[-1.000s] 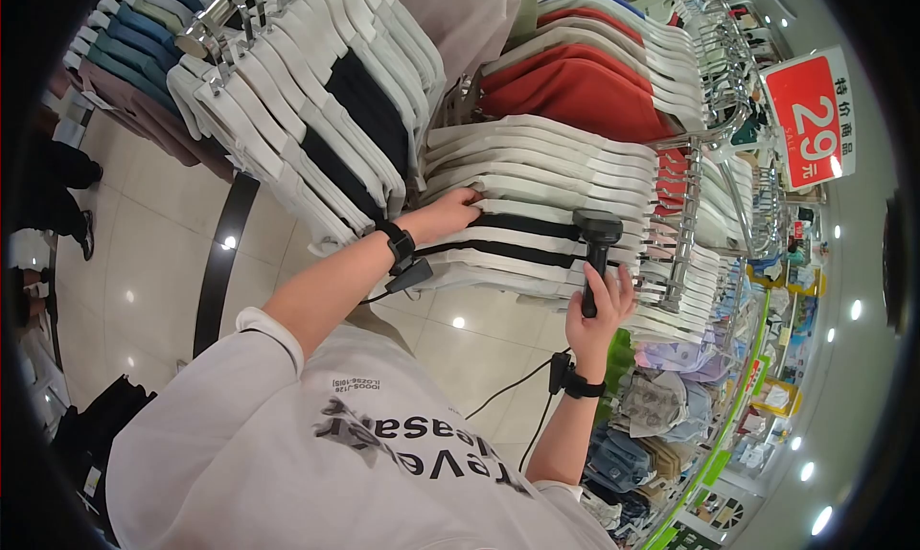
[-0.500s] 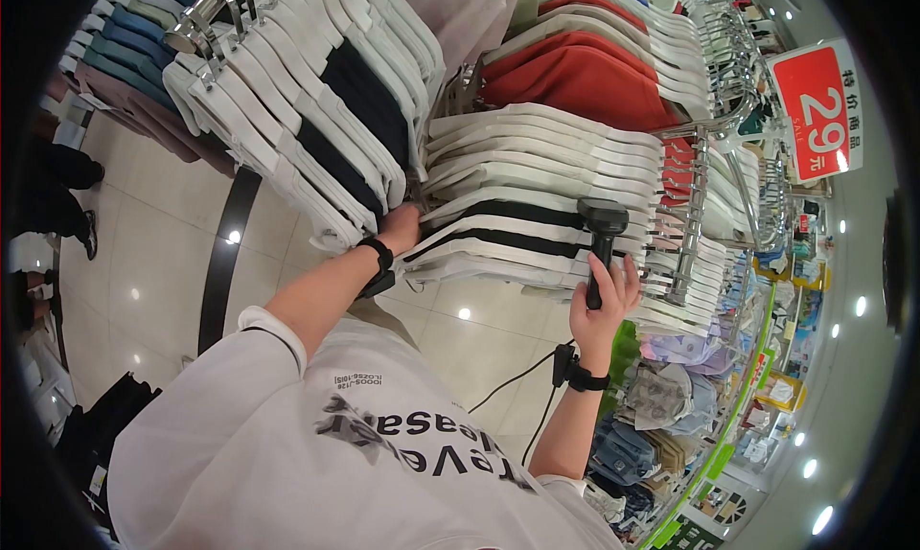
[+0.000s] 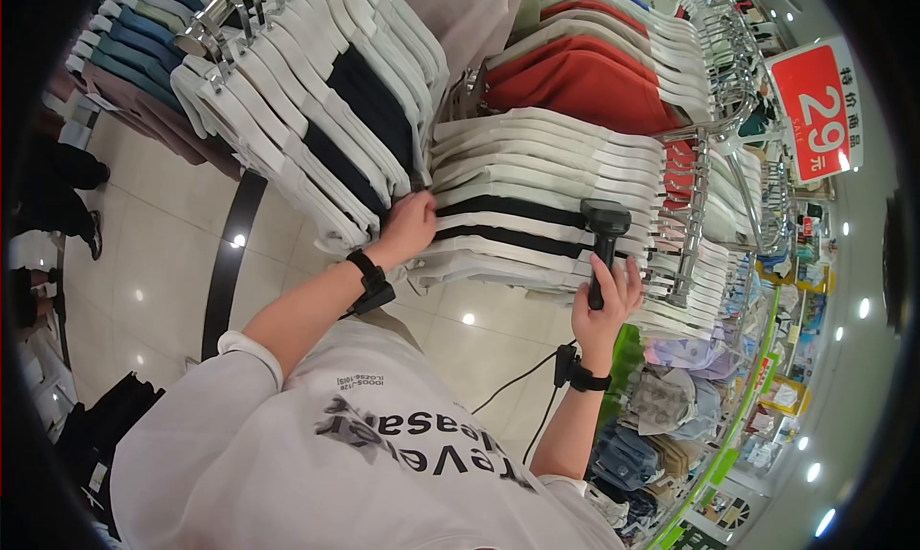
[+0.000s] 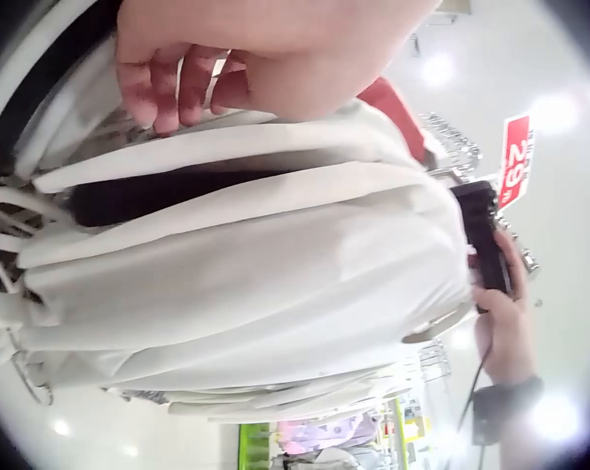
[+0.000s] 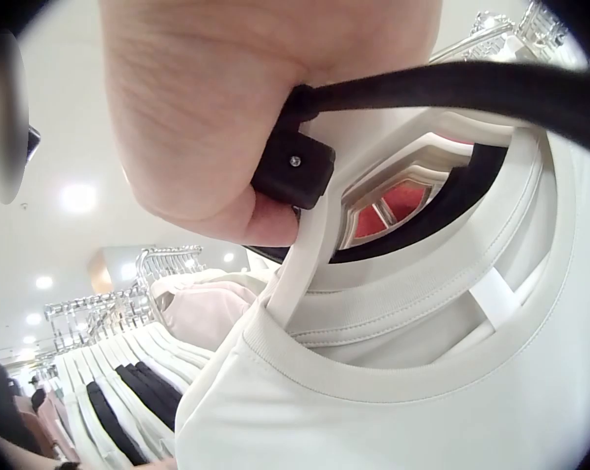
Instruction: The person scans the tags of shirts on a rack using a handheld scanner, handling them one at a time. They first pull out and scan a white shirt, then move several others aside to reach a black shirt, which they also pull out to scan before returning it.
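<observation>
My right hand [image 3: 600, 310] grips a black handheld barcode scanner [image 3: 606, 229] by its handle, its head up in front of the hanging shirts. White and black shirts [image 3: 546, 167] hang close together on the near rack. At their sleeve ends is my left hand [image 3: 410, 228], fingers bent, right at the fabric. In the left wrist view, the left hand's fingers [image 4: 163, 96] curl down over a pale sleeve, and I cannot tell whether they pinch it. A light shirt [image 5: 393, 421] with a round collar fills the right wrist view below the right hand.
Another row of white and dark shirts [image 3: 316, 100] hangs to the left, with red garments [image 3: 575, 85] behind. Metal rails [image 3: 692, 215] hold the hangers. A red price sign [image 3: 815, 109] stands at right. A cable [image 3: 513, 382] hangs near my right wrist. Someone's legs [image 3: 67, 191] show far left.
My left hand drew back leftward from between the shirts to their sleeve ends, then shifted slightly up and right. The right hand keeps holding the scanner, nearly still.
</observation>
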Action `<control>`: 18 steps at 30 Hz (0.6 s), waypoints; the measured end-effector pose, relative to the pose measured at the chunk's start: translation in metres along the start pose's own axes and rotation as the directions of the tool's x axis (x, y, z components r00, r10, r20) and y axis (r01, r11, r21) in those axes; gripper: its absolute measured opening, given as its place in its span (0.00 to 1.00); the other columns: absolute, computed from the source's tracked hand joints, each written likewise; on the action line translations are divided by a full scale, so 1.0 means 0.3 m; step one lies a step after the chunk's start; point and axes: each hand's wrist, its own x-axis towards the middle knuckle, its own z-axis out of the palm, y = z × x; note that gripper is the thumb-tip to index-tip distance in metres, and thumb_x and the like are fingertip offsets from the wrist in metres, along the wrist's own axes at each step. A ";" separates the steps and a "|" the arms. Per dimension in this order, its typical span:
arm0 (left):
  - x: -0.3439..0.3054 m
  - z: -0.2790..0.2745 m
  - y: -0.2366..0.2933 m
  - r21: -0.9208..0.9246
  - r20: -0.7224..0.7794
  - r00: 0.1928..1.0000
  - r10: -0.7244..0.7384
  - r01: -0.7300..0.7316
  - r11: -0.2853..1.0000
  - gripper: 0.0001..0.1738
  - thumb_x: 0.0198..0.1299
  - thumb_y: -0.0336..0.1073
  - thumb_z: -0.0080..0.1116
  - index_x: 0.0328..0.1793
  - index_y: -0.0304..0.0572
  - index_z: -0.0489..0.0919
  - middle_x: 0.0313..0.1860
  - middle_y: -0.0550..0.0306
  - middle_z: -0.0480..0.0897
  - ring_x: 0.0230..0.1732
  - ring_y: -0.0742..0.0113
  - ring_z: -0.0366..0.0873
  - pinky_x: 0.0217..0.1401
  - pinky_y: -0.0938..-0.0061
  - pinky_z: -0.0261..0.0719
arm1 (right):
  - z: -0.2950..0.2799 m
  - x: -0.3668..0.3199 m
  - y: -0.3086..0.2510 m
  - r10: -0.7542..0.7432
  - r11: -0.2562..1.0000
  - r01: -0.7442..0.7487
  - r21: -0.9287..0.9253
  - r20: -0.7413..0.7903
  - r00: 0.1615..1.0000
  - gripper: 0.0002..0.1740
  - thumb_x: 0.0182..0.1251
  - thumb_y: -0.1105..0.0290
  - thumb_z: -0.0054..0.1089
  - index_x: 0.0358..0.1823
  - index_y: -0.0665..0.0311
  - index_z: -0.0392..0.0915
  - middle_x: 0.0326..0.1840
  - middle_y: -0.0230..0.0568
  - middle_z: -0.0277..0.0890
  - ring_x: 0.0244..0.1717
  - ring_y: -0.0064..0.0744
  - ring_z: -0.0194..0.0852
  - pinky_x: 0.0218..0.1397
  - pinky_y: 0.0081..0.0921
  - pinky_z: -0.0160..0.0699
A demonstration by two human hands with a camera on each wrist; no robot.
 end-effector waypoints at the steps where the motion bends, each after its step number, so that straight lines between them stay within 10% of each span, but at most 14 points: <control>1: 0.021 -0.028 0.076 0.000 -0.001 1.000 0.001 -0.001 1.000 0.09 0.65 0.25 0.55 0.49 0.34 0.82 0.43 0.38 0.85 0.46 0.40 0.84 0.49 0.54 0.80 | -0.002 0.000 -0.002 0.005 1.000 -0.005 -0.009 0.008 1.000 0.31 0.54 0.75 0.64 0.62 0.42 0.86 0.61 0.35 0.81 0.79 0.50 0.61 0.79 0.59 0.42; 9: 0.228 -0.005 0.351 -0.179 -0.047 0.958 0.283 -0.287 0.941 0.13 0.63 0.32 0.61 0.53 0.35 0.83 0.46 0.43 0.86 0.47 0.45 0.84 0.55 0.57 0.81 | -0.004 0.001 -0.007 0.004 1.000 -0.004 -0.031 0.012 1.000 0.30 0.55 0.75 0.64 0.62 0.43 0.86 0.62 0.35 0.81 0.78 0.51 0.62 0.78 0.60 0.43; 18: 0.246 0.024 0.301 -0.295 0.224 0.973 0.046 0.023 0.955 0.19 0.62 0.35 0.61 0.58 0.35 0.81 0.46 0.42 0.87 0.45 0.52 0.85 0.52 0.62 0.80 | -0.006 0.001 -0.012 0.012 0.999 -0.011 -0.030 0.011 1.000 0.31 0.56 0.75 0.63 0.62 0.42 0.86 0.62 0.33 0.82 0.79 0.51 0.62 0.79 0.61 0.42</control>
